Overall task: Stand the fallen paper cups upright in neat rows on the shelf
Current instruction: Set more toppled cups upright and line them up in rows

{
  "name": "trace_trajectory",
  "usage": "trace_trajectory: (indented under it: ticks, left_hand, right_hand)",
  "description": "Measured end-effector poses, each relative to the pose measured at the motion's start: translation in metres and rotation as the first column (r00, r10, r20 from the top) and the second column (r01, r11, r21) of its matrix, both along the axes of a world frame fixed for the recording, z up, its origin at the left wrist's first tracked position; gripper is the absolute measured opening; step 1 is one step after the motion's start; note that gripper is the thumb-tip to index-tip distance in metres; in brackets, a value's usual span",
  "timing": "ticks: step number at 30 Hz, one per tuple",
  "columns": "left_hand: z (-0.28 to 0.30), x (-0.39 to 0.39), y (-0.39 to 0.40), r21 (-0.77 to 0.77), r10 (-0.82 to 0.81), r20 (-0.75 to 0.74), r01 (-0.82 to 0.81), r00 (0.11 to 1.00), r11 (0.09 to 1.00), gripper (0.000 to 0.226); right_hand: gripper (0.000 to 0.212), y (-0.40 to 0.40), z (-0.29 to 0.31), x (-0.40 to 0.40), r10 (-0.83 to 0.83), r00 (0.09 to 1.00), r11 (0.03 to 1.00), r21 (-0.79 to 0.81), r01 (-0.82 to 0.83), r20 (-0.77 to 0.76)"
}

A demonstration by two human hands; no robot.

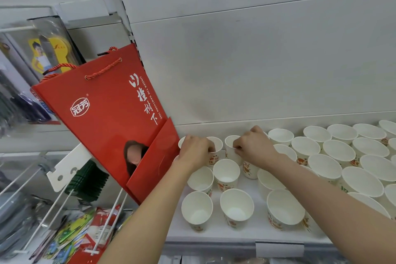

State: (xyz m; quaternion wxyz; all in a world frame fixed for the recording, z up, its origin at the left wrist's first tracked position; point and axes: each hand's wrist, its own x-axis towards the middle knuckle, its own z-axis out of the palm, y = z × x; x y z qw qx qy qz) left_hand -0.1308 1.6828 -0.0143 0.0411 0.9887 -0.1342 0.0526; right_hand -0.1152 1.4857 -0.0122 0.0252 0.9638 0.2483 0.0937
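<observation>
Several white paper cups with orange print stand upright on a white shelf. My left hand grips the rim of an upright cup in the back row, at the shelf's left end. My right hand pinches the rim of the neighbouring back-row cup. In front of them stand more upright cups, among them one in the middle row and two in the front row. Wider paper bowls fill the shelf's right part.
A red paper gift bag with rope handles leans against the shelf's left end, touching the cups there. Left of it hang packaged goods on white wire hooks. The white back panel rises behind the cups. A price tag holder sits on the front edge.
</observation>
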Motion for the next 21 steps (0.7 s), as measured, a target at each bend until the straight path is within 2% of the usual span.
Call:
trace_trajectory:
  ticks: [3,5,8,11,13,15,17,19,21]
  left_hand:
    - [-0.006,0.005,0.004,0.026,-0.010,0.001,0.010,1.000,1.000,0.018]
    - [-0.005,0.005,0.007,0.016,-0.019,-0.002,0.019,1.000,1.000,0.019]
    - [0.001,-0.001,0.013,-0.066,-0.021,0.008,0.022,1.000,0.998,0.025]
    - [0.007,-0.004,0.025,-0.160,0.086,0.021,-0.081,0.996,0.984,0.033]
    - [0.011,-0.003,0.030,-0.105,0.162,0.017,-0.159,0.987,0.982,0.039]
    - [0.014,0.000,0.031,-0.028,0.203,-0.023,-0.204,0.979,0.979,0.041]
    - [0.015,0.001,0.028,0.023,0.216,-0.077,-0.215,0.973,0.976,0.033]
    - [0.016,0.003,0.025,0.054,0.230,-0.098,-0.226,0.968,0.973,0.013]
    - [0.014,0.005,0.025,0.056,0.258,-0.097,-0.254,0.961,0.966,0.016]
  right_hand:
    - [0.018,-0.002,-0.003,0.002,-0.012,1.000,0.992,0.124,0.015,-0.024]
    - [0.025,-0.004,-0.003,0.003,-0.014,0.997,0.981,0.190,0.029,-0.077]
    - [0.038,-0.009,0.001,0.003,0.006,0.986,0.963,0.265,0.040,-0.169]
    - [0.032,-0.006,0.007,0.004,0.018,0.975,0.926,0.370,0.068,-0.223]
    - [0.031,0.002,0.006,0.006,0.007,0.984,0.938,0.343,0.056,-0.181]
    - [0.036,0.009,0.002,0.009,-0.026,0.989,0.966,0.250,0.063,-0.148]
    - [0.024,0.012,-0.002,0.011,-0.050,0.991,0.971,0.228,0.079,-0.128]
    - [0.010,0.009,-0.003,0.011,-0.056,0.989,0.952,0.290,0.095,-0.137]
    - [0.004,0.006,-0.003,0.011,-0.039,0.981,0.925,0.365,0.108,-0.191]
